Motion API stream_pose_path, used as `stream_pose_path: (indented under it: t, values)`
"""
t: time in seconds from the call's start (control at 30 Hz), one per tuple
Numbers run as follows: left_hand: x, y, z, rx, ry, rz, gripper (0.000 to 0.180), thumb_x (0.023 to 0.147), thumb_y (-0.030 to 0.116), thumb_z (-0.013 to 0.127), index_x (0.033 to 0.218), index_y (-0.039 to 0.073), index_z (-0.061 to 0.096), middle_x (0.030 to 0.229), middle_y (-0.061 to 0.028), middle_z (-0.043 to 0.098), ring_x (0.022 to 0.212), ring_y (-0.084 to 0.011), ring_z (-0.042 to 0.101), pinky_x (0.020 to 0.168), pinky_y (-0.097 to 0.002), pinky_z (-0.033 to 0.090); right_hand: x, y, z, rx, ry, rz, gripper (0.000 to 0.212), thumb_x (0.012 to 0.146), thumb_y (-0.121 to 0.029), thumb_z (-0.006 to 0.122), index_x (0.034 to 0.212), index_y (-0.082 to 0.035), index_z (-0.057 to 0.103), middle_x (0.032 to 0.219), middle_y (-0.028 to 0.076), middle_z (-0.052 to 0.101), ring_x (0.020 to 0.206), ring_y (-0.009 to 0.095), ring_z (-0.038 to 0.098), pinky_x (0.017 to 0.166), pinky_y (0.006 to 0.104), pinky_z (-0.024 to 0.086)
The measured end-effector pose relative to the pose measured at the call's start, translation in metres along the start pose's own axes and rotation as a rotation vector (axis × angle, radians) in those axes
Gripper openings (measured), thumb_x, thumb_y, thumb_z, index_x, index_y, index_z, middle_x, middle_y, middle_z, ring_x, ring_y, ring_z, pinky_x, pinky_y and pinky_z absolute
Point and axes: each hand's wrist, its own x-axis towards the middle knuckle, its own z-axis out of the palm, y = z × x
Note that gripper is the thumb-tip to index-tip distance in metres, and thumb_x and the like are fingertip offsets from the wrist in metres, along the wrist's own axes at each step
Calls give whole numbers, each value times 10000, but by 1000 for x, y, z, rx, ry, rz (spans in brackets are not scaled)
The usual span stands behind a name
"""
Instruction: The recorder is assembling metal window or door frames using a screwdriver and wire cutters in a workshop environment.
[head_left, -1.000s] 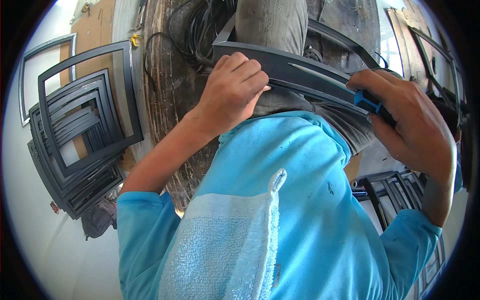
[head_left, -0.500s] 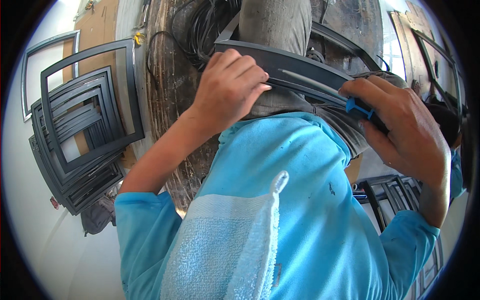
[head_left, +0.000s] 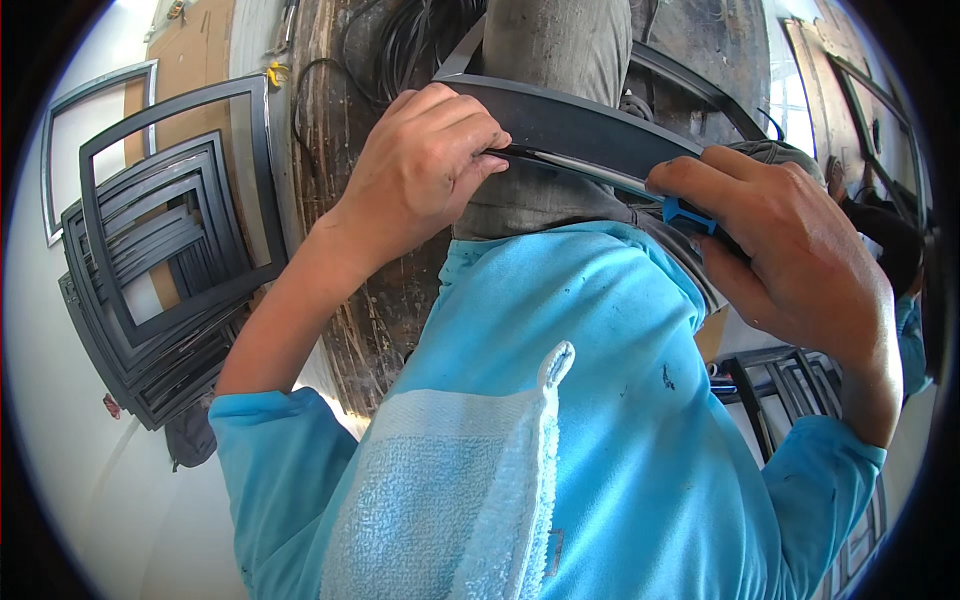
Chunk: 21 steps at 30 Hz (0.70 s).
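Note:
A dark grey metal frame [head_left: 585, 118] lies across my lap, its near bar running between my hands. My left hand [head_left: 425, 160] is closed in a pinch at this bar's near edge, on what looks like a thin black strip [head_left: 517, 152]. My right hand [head_left: 795, 245] is wrapped round a screwdriver with a blue and black handle [head_left: 686, 214]. The screwdriver's shaft points left along the bar's near edge, and its tip lies close to my left fingertips. Whether the tip presses into the strip I cannot tell.
A coil of black cord [head_left: 425, 45] lies on the worn wooden surface [head_left: 330, 215] beyond my left hand. Several dark frames [head_left: 150, 240] lean against the wall at the left. More frames [head_left: 785, 385] stand at the lower right, and a person's blue sleeve [head_left: 912, 345] shows at the right edge.
Both hands have shifted left along the bar. The screwdriver has moved left and down, its shaft now lying along the bar's near edge instead of across its face.

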Motion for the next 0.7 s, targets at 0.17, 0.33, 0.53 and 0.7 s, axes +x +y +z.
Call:
stream_pose_path:
  t: [0.17, 0.33, 0.53, 0.7]
  values:
    - [-5, 4, 7, 74, 90, 54, 206, 736, 58, 814, 901, 38, 692, 868, -67, 651, 814, -254, 605, 745, -371, 496, 2, -2, 1, -14, 9, -11, 380, 781, 31, 646, 1159, -4, 637, 844, 141, 646, 657, 269, 651, 636, 418, 475]
    - [-10, 5, 18, 69, 162, 60, 210, 729, 9, 807, 886, 36, 670, 849, -66, 622, 791, -247, 591, 716, -360, 491, 7, -13, 3, -15, 8, 7, 332, 789, 28, 667, 1115, -28, 645, 823, 127, 639, 638, 282, 650, 603, 422, 464]
    - [-18, 2, 25, 59, 193, 5, 248, 689, -23, 816, 864, 37, 651, 844, -71, 616, 784, -251, 595, 706, -360, 500, 19, -34, -4, 5, 55, -137, 289, 811, 45, 644, 1082, -54, 642, 774, 89, 597, 610, 284, 593, 593, 403, 446]
    - [-14, 5, 26, 39, 183, 3, 279, 667, 8, 821, 887, 42, 652, 849, -60, 587, 806, -259, 580, 728, -376, 495, 26, -41, -9, -244, 45, -173, 312, 815, -10, 658, 1123, -55, 652, 785, 66, 578, 761, 246, 580, 684, 367, 467]
